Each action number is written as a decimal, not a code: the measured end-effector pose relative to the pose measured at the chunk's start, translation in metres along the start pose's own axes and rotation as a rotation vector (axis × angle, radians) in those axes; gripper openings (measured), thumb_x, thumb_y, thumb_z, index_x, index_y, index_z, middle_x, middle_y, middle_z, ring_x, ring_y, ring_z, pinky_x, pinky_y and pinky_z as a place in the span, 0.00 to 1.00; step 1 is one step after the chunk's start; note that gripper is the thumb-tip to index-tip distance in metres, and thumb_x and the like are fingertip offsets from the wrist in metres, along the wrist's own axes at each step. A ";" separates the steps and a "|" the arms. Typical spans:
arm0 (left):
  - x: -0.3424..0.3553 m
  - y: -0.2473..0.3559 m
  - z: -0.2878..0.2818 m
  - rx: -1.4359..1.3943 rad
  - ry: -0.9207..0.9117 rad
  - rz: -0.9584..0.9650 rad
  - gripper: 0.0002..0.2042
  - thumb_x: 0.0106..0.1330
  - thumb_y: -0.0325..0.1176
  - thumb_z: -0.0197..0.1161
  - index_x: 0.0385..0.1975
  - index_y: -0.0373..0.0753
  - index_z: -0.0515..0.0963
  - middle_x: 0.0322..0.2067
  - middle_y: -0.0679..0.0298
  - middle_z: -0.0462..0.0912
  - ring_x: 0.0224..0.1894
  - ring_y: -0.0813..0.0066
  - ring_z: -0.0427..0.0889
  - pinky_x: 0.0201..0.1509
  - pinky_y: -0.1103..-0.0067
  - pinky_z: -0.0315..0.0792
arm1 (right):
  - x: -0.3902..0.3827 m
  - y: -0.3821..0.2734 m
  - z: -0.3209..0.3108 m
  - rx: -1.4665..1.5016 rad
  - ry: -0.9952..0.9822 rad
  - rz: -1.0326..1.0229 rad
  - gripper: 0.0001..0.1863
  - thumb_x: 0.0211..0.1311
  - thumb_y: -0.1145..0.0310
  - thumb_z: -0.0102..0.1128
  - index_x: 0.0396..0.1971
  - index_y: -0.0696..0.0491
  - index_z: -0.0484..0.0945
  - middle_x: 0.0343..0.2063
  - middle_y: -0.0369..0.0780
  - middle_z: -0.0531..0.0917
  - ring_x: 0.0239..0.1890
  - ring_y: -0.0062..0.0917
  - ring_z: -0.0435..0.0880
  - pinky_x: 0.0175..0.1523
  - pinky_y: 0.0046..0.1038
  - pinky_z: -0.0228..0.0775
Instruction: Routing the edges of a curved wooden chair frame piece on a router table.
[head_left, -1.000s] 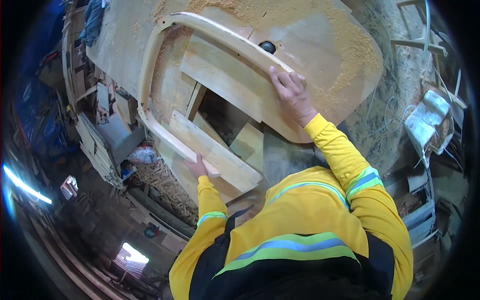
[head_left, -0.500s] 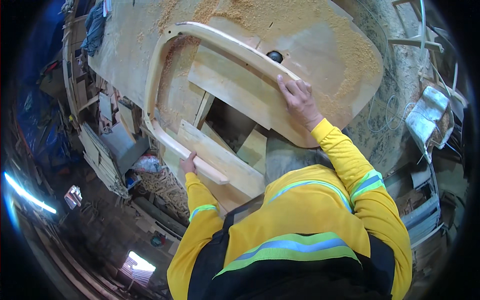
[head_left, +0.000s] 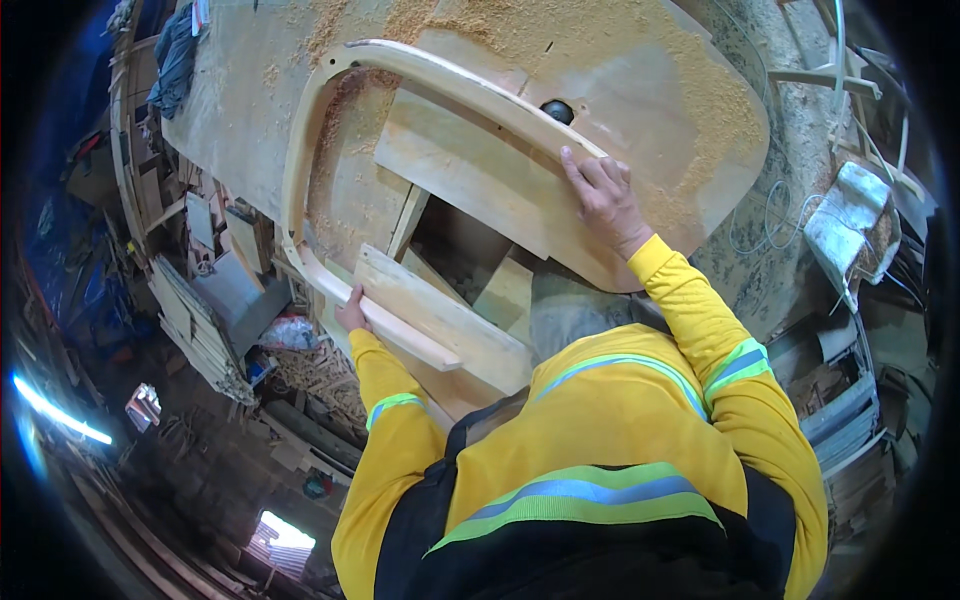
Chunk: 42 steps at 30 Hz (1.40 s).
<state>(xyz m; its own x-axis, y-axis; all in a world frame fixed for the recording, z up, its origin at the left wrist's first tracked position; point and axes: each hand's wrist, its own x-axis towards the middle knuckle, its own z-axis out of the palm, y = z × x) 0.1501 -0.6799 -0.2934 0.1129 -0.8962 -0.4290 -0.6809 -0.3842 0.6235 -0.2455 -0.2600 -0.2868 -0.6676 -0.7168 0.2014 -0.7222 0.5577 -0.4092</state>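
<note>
A pale curved wooden frame (head_left: 480,85), roughly U-shaped with rounded corners, lies over plywood boards and the sawdust-strewn worktop (head_left: 690,160). My right hand (head_left: 605,200) grips the far rail at its right end, index finger laid along the top edge, other fingers curled. My left hand (head_left: 352,308) is wrapped on the near rail, left of its free end, and partly hidden by it. A flat board (head_left: 440,310) sits just inside the near rail, beside a dark rectangular opening (head_left: 450,240) between the boards. A round black piece (head_left: 557,112) sits in the worktop beyond the far rail.
Blue-grey cloth (head_left: 170,75) hangs over the worktop's left edge, with stacked offcuts (head_left: 200,330) below. A white crumpled container (head_left: 845,215) and loose hoses (head_left: 760,230) are at the right. Blue tarpaulin (head_left: 60,250) and a lit tube lamp (head_left: 60,408) appear at the far left.
The frame shifted slightly right and nearer, then a little back. My right hand followed it. My left hand slid leftward along the near rail, away from its free end.
</note>
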 end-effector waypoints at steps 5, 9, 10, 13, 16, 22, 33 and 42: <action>0.023 0.017 -0.001 0.074 -0.070 -0.156 0.24 0.52 0.31 0.78 0.45 0.24 0.79 0.41 0.54 0.84 0.41 0.62 0.84 0.47 0.70 0.79 | -0.001 0.001 0.002 -0.031 -0.018 0.003 0.31 0.53 0.72 0.57 0.61 0.54 0.76 0.34 0.34 0.72 0.41 0.25 0.74 0.49 0.29 0.61; 0.035 0.010 -0.010 0.028 -0.166 -0.193 0.22 0.52 0.31 0.78 0.41 0.22 0.80 0.39 0.52 0.85 0.37 0.60 0.85 0.45 0.69 0.80 | 0.003 -0.004 -0.001 -0.036 -0.024 0.011 0.30 0.52 0.72 0.58 0.61 0.54 0.76 0.34 0.34 0.72 0.41 0.25 0.74 0.49 0.29 0.61; 0.039 0.007 -0.011 -0.043 -0.209 -0.221 0.21 0.53 0.31 0.78 0.42 0.23 0.80 0.39 0.53 0.85 0.38 0.60 0.84 0.46 0.69 0.80 | 0.004 -0.004 -0.002 -0.035 -0.026 0.008 0.30 0.52 0.72 0.58 0.61 0.54 0.76 0.33 0.34 0.72 0.41 0.24 0.74 0.49 0.29 0.61; 0.047 0.002 -0.013 -0.106 -0.284 -0.265 0.19 0.56 0.30 0.75 0.44 0.25 0.81 0.41 0.55 0.85 0.40 0.62 0.84 0.50 0.71 0.78 | 0.004 -0.003 0.001 -0.030 -0.022 0.007 0.30 0.53 0.71 0.57 0.60 0.54 0.76 0.34 0.34 0.72 0.41 0.24 0.74 0.50 0.29 0.60; 0.054 -0.004 -0.020 -0.161 -0.321 -0.267 0.10 0.58 0.29 0.69 0.38 0.33 0.81 0.41 0.58 0.84 0.44 0.65 0.82 0.55 0.72 0.75 | 0.006 -0.005 0.000 -0.009 -0.018 0.010 0.30 0.53 0.71 0.57 0.60 0.54 0.76 0.35 0.34 0.73 0.41 0.25 0.74 0.50 0.30 0.60; 0.061 -0.003 -0.022 -0.268 -0.422 -0.409 0.23 0.57 0.26 0.60 0.55 0.31 0.75 0.51 0.57 0.80 0.54 0.63 0.79 0.65 0.71 0.69 | 0.005 -0.003 0.001 0.046 -0.001 0.031 0.34 0.49 0.74 0.57 0.63 0.54 0.74 0.33 0.35 0.72 0.39 0.28 0.73 0.49 0.31 0.62; 0.026 0.017 0.002 0.042 -0.316 -0.177 0.26 0.58 0.38 0.63 0.56 0.30 0.79 0.59 0.55 0.78 0.62 0.62 0.73 0.71 0.67 0.62 | 0.012 -0.001 -0.002 0.097 -0.019 0.037 0.33 0.52 0.77 0.60 0.63 0.57 0.74 0.31 0.38 0.74 0.35 0.31 0.75 0.44 0.38 0.65; 0.033 0.022 -0.019 -0.340 -0.325 -0.331 0.33 0.53 0.24 0.61 0.62 0.20 0.67 0.59 0.50 0.75 0.62 0.60 0.76 0.71 0.72 0.63 | 0.013 -0.005 0.008 0.015 -0.092 0.031 0.44 0.42 0.82 0.61 0.68 0.50 0.70 0.35 0.35 0.75 0.41 0.30 0.75 0.51 0.33 0.64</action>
<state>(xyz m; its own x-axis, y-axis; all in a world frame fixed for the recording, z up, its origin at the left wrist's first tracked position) 0.1529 -0.7225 -0.2812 0.0153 -0.6228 -0.7822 -0.3700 -0.7303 0.5742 -0.2494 -0.2754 -0.2888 -0.6699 -0.7348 0.1064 -0.6980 0.5744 -0.4276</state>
